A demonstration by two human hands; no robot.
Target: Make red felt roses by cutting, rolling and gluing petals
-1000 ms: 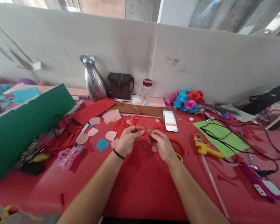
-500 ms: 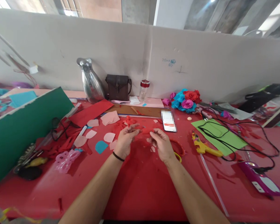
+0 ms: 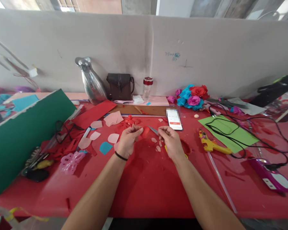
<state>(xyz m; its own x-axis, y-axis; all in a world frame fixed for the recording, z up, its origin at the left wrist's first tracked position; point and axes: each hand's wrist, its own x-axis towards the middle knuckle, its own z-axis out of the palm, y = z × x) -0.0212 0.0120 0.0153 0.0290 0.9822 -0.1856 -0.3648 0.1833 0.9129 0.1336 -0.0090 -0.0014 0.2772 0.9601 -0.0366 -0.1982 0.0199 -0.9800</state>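
Observation:
Near the middle of the red table (image 3: 148, 191), my left hand (image 3: 129, 140) pinches a small red paper piece (image 3: 145, 131), whose edges blend into the red surface. My right hand (image 3: 170, 140) is closed on a pointed metal tool (image 3: 153, 129), its tip directed at the red piece. Under and beside my right hand lie yellow-handled scissors (image 3: 186, 156), partly hidden. Pink paper petals (image 3: 113, 138) and a blue petal (image 3: 106, 148) are spread left of my left hand. A phone (image 3: 174, 119) lies just beyond my right hand.
On the right are a yellow glue gun (image 3: 213, 145), green paper (image 3: 230, 132), cables and a purple power strip (image 3: 273, 177). Paper flowers (image 3: 193, 97), a glass bottle (image 3: 148, 88), a dark bag (image 3: 120, 86) and a metal jug (image 3: 92, 83) stand behind. A green board (image 3: 26, 140) is left.
A pointed metal tool now shows in my right hand. My hands no longer both hold the red piece stretched between them; it stays at my left fingers. The view has shifted slightly.

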